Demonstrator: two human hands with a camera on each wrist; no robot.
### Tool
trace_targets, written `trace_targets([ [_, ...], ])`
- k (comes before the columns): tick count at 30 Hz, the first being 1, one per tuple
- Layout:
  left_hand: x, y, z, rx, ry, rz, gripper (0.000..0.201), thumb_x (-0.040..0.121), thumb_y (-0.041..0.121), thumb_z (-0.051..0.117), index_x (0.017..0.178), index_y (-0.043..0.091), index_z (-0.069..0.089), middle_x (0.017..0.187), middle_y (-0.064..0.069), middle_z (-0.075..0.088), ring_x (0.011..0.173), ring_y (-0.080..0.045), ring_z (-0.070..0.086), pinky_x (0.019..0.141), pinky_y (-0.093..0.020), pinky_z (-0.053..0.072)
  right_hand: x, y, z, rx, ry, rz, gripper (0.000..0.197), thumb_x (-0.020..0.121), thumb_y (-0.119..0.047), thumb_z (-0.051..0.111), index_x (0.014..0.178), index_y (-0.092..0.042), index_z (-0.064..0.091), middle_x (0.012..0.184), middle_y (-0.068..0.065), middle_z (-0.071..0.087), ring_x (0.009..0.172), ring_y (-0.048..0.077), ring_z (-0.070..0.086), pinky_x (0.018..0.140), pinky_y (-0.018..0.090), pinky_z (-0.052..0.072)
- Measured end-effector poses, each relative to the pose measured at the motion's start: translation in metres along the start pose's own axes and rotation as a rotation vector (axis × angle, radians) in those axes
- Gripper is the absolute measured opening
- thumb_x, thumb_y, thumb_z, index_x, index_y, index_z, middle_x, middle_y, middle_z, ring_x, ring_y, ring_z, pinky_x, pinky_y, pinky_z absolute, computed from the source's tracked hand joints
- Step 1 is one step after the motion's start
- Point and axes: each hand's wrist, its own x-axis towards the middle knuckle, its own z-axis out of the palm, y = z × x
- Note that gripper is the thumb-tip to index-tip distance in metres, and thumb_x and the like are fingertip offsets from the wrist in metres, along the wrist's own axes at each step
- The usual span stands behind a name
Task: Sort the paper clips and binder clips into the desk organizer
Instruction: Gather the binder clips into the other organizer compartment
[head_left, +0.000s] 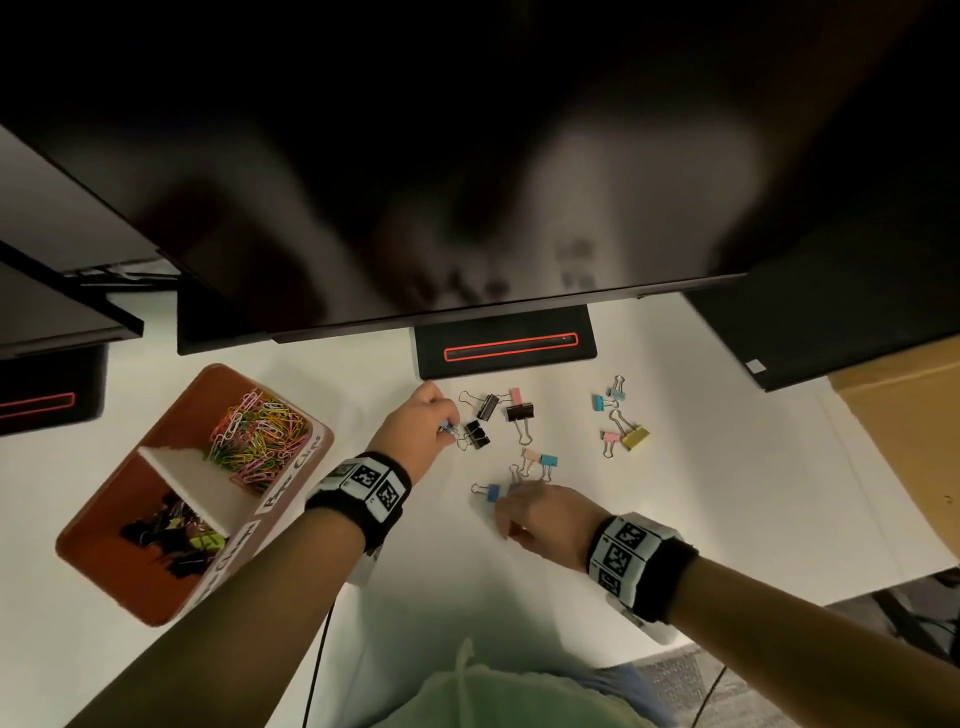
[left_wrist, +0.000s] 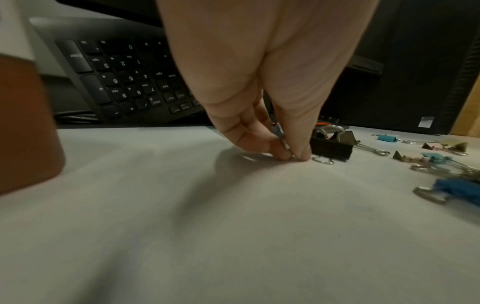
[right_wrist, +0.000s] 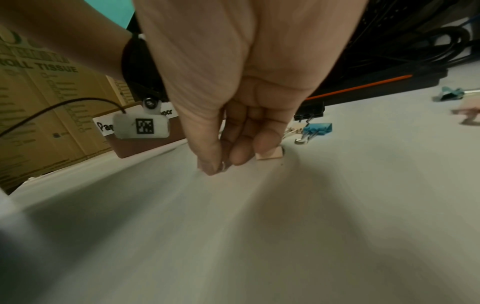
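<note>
1. Two hands are down on the white desk (head_left: 727, 493) among scattered binder clips
2. The left hand (head_left: 415, 426) has thumb and fingertips (left_wrist: 281, 152) pressed together, pinching a small blue clip (left_wrist: 279, 131) at the desk surface; a black clip (left_wrist: 331, 148) lies just beside the thumb, away from the organizer
3. The right hand (head_left: 540, 514) has its fingers (right_wrist: 241, 154) curled down, thumb and forefinger closed together at the desk; what they pinch is too small to tell
4. A beige clip (right_wrist: 270, 154) touches those fingers on the far side, and a blue clip (head_left: 491, 491) sits just beside the knuckles
5. The organizer (head_left: 98, 525) stands well apart, beyond the left wrist: paper clips (head_left: 260, 431) fill its far compartment, dark binder clips (head_left: 171, 535) the near one
</note>
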Motion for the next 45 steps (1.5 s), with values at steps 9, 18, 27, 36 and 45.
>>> trace_targets([
  [9, -0.037, -0.019, 0.006, -0.112, 0.141, 0.003, 0.01, 0.08, 0.013, 0.067, 0.087, 0.013, 0.059, 0.106, -0.001, 0.061, 0.075, -0.01, 0.054, 0.072, -0.015, 0.043, 0.026, -0.004, -0.013, -0.054, 0.071, 0.131, 0.035, 0.091, -0.024, 0.051, 0.126, -0.026, 0.05, 0.117, 0.005, 0.062, 0.11, 0.027, 0.053, 0.092, 0.04, 0.047],
  [18, -0.044, -0.029, -0.008, -0.255, 0.221, -0.179, 0.027, 0.079, 0.011, 0.069, 0.106, 0.016, 0.062, 0.095, -0.003, 0.055, 0.082, -0.016, 0.055, 0.078, -0.025, 0.046, 0.039, -0.013, -0.015, -0.035, 0.092, 0.177, 0.018, 0.088, -0.022, 0.053, 0.095, -0.011, 0.065, 0.109, 0.008, 0.055, 0.099, 0.027, 0.055, 0.079, 0.035, 0.048],
  [27, -0.021, -0.025, -0.014, -0.356, 0.188, -0.286, 0.012, 0.09, 0.015, 0.055, 0.098, 0.009, 0.06, 0.096, -0.005, 0.062, 0.087, -0.017, 0.055, 0.075, -0.025, 0.04, 0.041, -0.012, -0.024, 0.073, 0.104, 0.103, 0.043, 0.089, -0.018, 0.055, 0.129, -0.029, 0.045, 0.116, 0.002, 0.061, 0.103, 0.022, 0.057, 0.086, 0.034, 0.048],
  [36, -0.014, -0.024, -0.008, -0.285, 0.213, -0.316, 0.024, 0.088, 0.023, 0.058, 0.104, 0.007, 0.068, 0.109, -0.012, 0.05, 0.088, -0.019, 0.053, 0.087, -0.02, 0.037, 0.069, -0.024, -0.015, 0.03, 0.1, 0.127, 0.018, 0.088, -0.016, 0.053, 0.106, -0.013, 0.057, 0.105, 0.01, 0.057, 0.097, 0.032, 0.057, 0.081, 0.041, 0.051],
  [45, -0.001, -0.011, 0.002, -0.187, 0.199, -0.321, 0.023, 0.077, 0.026, 0.071, 0.091, 0.009, 0.064, 0.109, -0.006, 0.044, 0.097, -0.02, 0.052, 0.088, -0.024, 0.04, 0.05, -0.016, -0.012, 0.09, 0.119, 0.059, 0.007, 0.083, -0.009, 0.057, 0.09, -0.008, 0.059, 0.098, 0.01, 0.061, 0.092, 0.027, 0.057, 0.077, 0.035, 0.048],
])
